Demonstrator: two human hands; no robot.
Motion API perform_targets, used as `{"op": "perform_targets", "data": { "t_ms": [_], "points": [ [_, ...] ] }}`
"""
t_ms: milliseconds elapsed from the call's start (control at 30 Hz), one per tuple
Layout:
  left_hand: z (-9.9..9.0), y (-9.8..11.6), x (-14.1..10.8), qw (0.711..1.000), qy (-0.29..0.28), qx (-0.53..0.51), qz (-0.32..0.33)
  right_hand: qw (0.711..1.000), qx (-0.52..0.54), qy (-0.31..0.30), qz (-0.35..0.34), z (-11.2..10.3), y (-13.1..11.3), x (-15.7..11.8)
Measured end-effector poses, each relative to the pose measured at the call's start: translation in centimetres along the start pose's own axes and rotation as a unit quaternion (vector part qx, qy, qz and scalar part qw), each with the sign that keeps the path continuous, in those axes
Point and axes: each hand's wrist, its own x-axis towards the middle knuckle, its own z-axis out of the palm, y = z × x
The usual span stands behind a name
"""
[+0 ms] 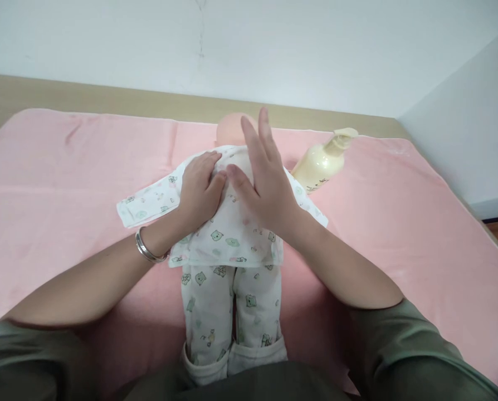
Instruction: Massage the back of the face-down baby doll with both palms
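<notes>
A baby doll (228,129) lies on a pink blanket with its head away from me, dressed in a white printed top (228,236) and matching trousers (255,301). Its face does not show. My left hand (201,186) rests flat on the upper left of the top, fingers extended and a silver bangle on the wrist. Above the right side of the top, my right hand (268,181) is raised with its fingers spread and nothing in it. The right hand hides part of the doll's head and shoulder.
A cream pump bottle (322,161) lies tilted beside the doll's right-hand sleeve. The pink blanket (382,223) covers most of a tan surface (119,96), which meets a white wall (274,50) at the back. Another wall stands at the right.
</notes>
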Motion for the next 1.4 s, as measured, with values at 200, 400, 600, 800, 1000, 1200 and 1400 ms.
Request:
{"op": "perform_targets", "data": {
  "t_ms": [200, 400, 600, 800, 1000, 1200, 1400],
  "points": [
    [0.3, -0.1, -0.2, 0.999, 0.045, 0.0, -0.01, 0.992, -0.052, -0.073, 0.087, 2.2, 0.7, 0.2],
    [0.3, 0.0, -0.2, 0.999, 0.043, -0.011, -0.021, 0.997, -0.043, -0.032, 0.056, 1.6, 0.4, -0.1],
    [0.3, 0.0, -0.2, 0.999, 0.045, -0.01, -0.012, 0.997, -0.051, -0.044, 0.048, 2.4, 0.7, -0.2],
    [0.1, 0.2, -0.2, 0.999, 0.034, -0.017, -0.016, 0.998, -0.031, -0.037, 0.027, 1.9, 0.6, -0.3],
    [0.1, 0.1, -0.2, 0.999, 0.043, -0.014, -0.019, 0.999, -0.032, -0.019, 0.031, 2.1, 0.6, -0.3],
    [0.2, 0.1, -0.1, 0.999, 0.036, -0.003, -0.018, 0.996, -0.035, -0.071, 0.042, 2.8, 0.7, -0.2],
    [0.0, 0.4, -0.3, 0.999, 0.04, -0.015, -0.025, 0.998, -0.049, 0.023, 0.011, 1.0, 0.6, -0.1]
  ]
}}
